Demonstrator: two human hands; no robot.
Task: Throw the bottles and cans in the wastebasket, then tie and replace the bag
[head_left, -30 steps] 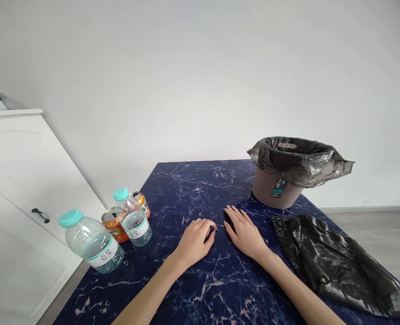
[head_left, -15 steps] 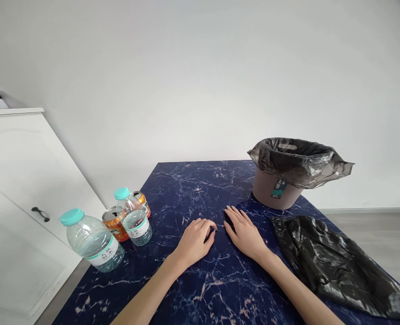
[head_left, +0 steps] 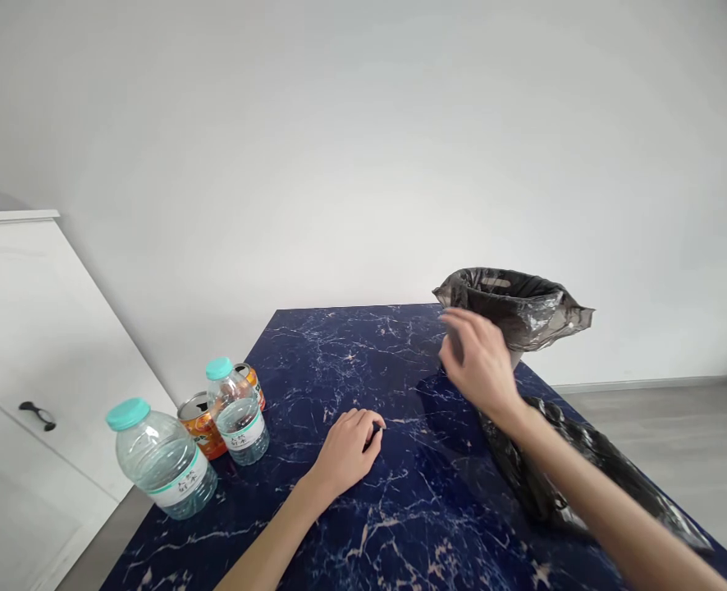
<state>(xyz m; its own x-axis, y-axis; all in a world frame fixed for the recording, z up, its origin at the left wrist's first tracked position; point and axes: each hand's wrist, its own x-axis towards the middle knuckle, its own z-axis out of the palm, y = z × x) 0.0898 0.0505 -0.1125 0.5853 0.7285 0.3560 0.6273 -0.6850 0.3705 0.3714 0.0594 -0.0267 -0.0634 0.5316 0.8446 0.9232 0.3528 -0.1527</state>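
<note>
My left hand (head_left: 347, 450) rests on the dark blue marbled table (head_left: 369, 525). Its fingers curl loosely, with a small gap at the thumb and nothing visible in it. Raised off the tabletop, my right hand (head_left: 480, 359) is open, fingers bent and thumb apart, holding nothing. It is in front of the trash bin (head_left: 516, 358) and hides most of the bin's body. A black plastic liner (head_left: 532, 320) covers the bin's rim and folds outward. Beneath my right forearm lies a crumpled black plastic bag (head_left: 622, 464), partly hidden.
On the left stand two clear bottles with teal caps, a larger bottle (head_left: 165, 466) and a smaller bottle (head_left: 238, 419). Two orange cans, the near can (head_left: 201, 427) and the far can (head_left: 253, 382), are beside them. A white cabinet (head_left: 43, 345) borders the table's left side.
My right hand has lifted from the table and moved forward to the bin. My left hand stays on the table. The view has shifted slightly to the right.
</note>
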